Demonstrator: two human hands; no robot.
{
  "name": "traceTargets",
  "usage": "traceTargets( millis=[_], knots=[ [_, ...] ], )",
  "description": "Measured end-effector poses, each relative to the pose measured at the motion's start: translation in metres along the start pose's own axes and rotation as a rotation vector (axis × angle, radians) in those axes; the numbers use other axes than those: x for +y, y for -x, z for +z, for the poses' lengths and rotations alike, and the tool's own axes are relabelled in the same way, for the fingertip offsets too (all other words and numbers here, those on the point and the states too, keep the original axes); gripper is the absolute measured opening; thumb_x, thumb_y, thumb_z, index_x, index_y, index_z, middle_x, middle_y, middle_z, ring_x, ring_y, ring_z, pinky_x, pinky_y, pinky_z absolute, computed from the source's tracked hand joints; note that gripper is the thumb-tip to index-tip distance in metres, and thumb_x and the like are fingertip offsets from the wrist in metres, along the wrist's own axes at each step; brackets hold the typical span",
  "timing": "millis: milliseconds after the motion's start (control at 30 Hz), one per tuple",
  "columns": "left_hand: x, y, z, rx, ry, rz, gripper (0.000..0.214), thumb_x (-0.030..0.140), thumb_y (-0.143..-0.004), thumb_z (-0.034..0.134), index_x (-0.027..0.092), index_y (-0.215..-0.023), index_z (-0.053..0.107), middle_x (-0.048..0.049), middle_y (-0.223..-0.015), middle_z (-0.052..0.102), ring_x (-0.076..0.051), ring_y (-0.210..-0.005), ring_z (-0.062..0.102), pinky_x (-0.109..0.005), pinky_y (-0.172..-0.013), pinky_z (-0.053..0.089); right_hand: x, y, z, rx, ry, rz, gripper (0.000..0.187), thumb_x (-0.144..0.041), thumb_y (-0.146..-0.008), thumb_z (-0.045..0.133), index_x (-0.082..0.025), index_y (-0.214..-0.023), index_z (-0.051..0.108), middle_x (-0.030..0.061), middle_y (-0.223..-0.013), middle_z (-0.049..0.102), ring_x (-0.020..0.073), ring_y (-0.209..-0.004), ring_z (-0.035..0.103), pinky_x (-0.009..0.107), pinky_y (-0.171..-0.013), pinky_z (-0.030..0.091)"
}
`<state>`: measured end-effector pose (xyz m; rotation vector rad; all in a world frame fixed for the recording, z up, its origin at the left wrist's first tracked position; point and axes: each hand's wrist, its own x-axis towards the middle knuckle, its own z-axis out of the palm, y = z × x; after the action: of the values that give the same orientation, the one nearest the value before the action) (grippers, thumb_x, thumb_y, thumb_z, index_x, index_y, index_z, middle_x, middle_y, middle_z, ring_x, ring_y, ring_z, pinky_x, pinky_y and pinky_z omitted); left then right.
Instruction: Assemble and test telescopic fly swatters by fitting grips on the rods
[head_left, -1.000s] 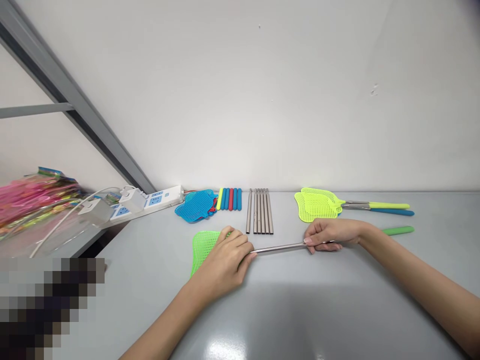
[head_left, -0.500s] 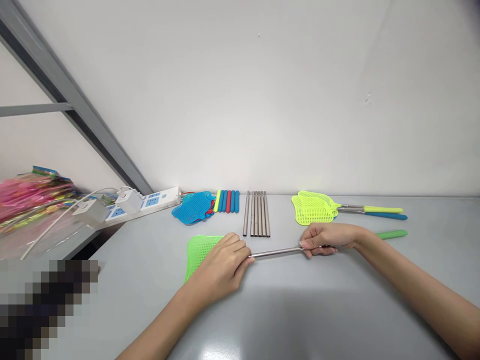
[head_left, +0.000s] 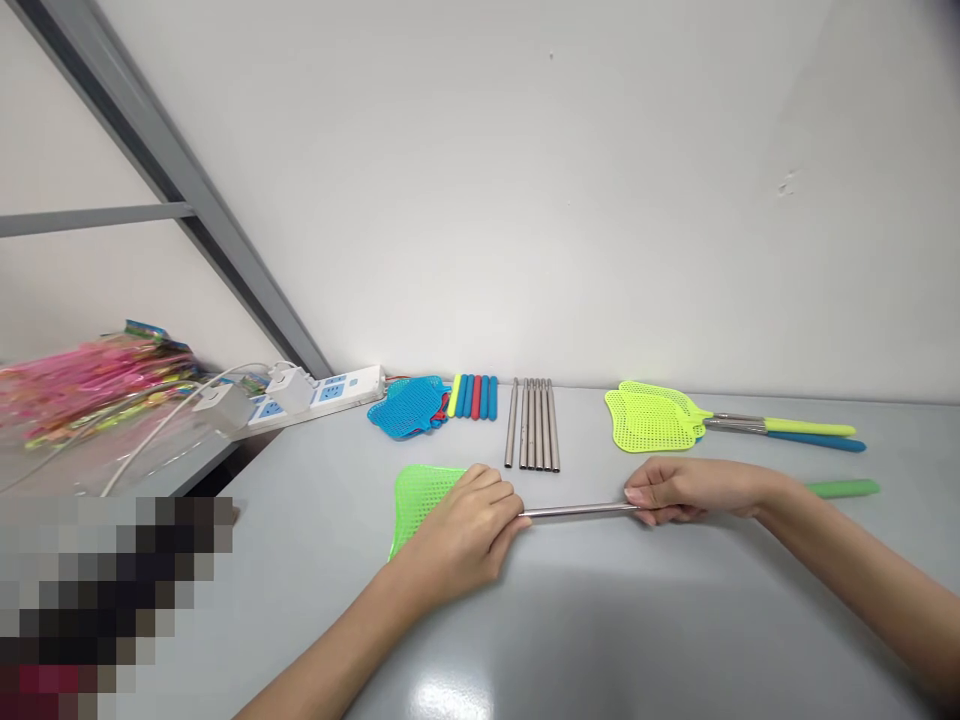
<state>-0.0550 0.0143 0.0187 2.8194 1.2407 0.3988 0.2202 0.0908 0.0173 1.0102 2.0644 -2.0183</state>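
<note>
Between my hands runs a green fly swatter (head_left: 418,496) with a bare metal shaft and a green handle. My left hand (head_left: 469,525) is closed round the swatter where its mesh head meets the shaft, hiding that joint. Farther along, my right hand (head_left: 679,490) grips the metal shaft between thumb and fingers. The green handle (head_left: 846,488) sticks out beyond my right wrist. Behind the hands lie several metal rods (head_left: 536,425) side by side, and a row of coloured handle grips (head_left: 474,397) in yellow, blue and red.
Blue mesh heads (head_left: 409,408) are stacked at the back left. Yellow-headed fly swatters (head_left: 656,417) lie at the back right by the wall. A white power strip (head_left: 349,384) with plugs and cables stands at the left edge, near bagged pink items (head_left: 112,375).
The view has turned slightly left, so things appear farther right. Both hands keep hold of the swatter, and its shaft lies a little more level.
</note>
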Motion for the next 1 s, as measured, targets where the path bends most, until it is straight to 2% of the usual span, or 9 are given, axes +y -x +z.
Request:
traceTargets(
  millis=[433, 867, 1000],
  knots=[
    [0.008, 0.002, 0.007, 0.121, -0.03, 0.047, 0.023, 0.016, -0.086, 0.037, 0.015, -0.066, 0.048, -0.0019, -0.064, 0.045, -0.013, -0.063, 0.035, -0.03, -0.065, 0.033, -0.001, 0.006, 0.004, 0.015, 0.004, 0.087, 0.04, -0.051, -0.079, 0.048, -0.013, -0.066, 0.05, -0.0035, -0.059, 0.039, 0.0052, -0.047, 0.025, 0.019, -0.044, 0.019],
    [0.014, 0.001, 0.011, 0.192, 0.016, 0.067, 0.022, 0.01, -0.083, 0.037, 0.016, -0.064, 0.045, -0.0007, -0.059, 0.042, -0.013, -0.059, 0.032, -0.03, -0.064, 0.033, 0.003, 0.007, 0.003, -0.091, -0.167, 0.126, 0.033, -0.043, -0.079, 0.052, -0.013, -0.065, 0.052, -0.0098, -0.043, 0.024, 0.0035, -0.037, 0.015, 0.018, -0.032, 0.01],
    [0.017, 0.001, 0.012, 0.216, 0.021, 0.065, 0.021, 0.008, -0.082, 0.038, 0.016, -0.063, 0.045, -0.0006, -0.059, 0.04, -0.013, -0.059, 0.031, -0.03, -0.064, 0.033, 0.0, 0.011, 0.005, -0.124, -0.219, 0.138, 0.031, -0.041, -0.08, 0.052, -0.011, -0.074, 0.059, -0.0094, -0.046, 0.025, 0.003, -0.038, 0.015, 0.017, -0.031, 0.009]
  ],
)
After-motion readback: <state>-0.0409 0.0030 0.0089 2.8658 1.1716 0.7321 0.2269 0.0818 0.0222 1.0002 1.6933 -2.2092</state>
